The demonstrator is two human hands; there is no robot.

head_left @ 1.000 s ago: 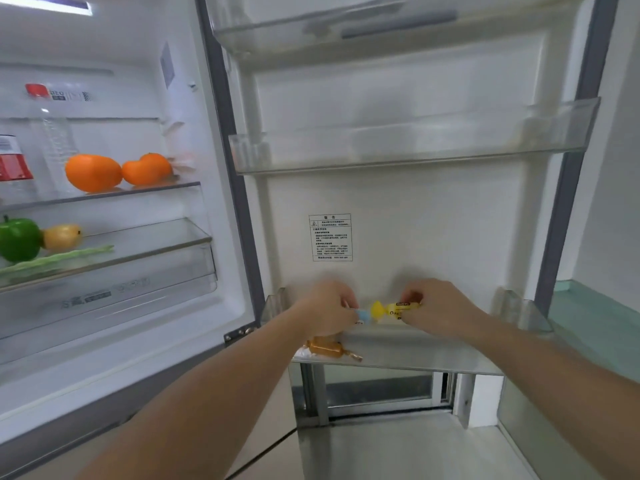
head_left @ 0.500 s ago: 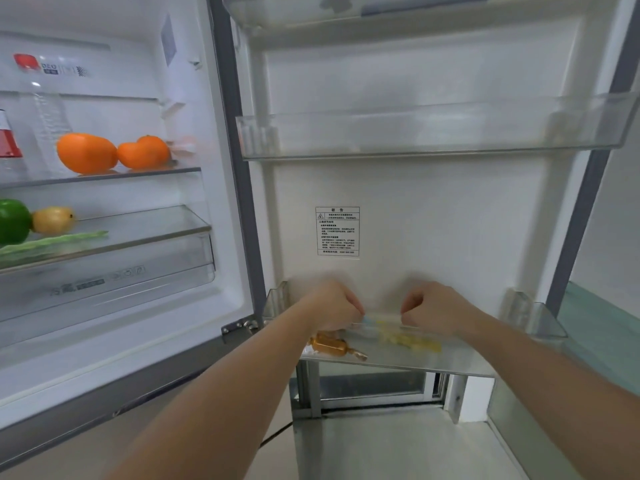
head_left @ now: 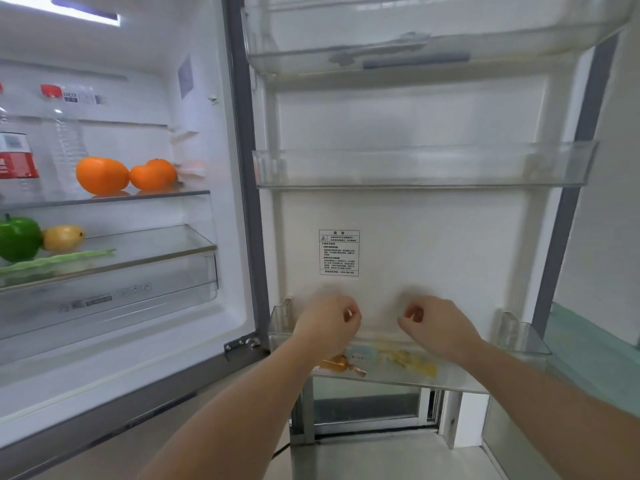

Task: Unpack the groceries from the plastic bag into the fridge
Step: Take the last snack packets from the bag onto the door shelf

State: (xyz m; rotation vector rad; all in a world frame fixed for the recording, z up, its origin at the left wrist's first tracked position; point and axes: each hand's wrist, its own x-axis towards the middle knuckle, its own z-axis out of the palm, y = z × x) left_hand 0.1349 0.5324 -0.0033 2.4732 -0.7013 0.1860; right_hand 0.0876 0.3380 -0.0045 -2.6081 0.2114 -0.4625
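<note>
The fridge stands open in front of me. My left hand (head_left: 329,323) and my right hand (head_left: 438,325) hover side by side just above the lowest door bin (head_left: 519,336), both with fingers curled and nothing in them. Inside that bin lies a yellow and pale blue packet (head_left: 401,358), blurred through the clear wall, and next to it a small amber bottle (head_left: 337,363). The plastic bag is not in view.
Two oranges (head_left: 102,174) sit on the upper glass shelf beside clear water bottles (head_left: 67,143). A green apple (head_left: 17,237), a yellow fruit (head_left: 64,237) and a green stalk (head_left: 59,259) lie on the shelf below. A middle door bin (head_left: 415,168) holds nothing. A pale green counter (head_left: 595,344) is at the right.
One second ago both hands held the yellow and blue packet over the lowest door bin. They lowered it in and let go; now they are lifted a little and apart.
</note>
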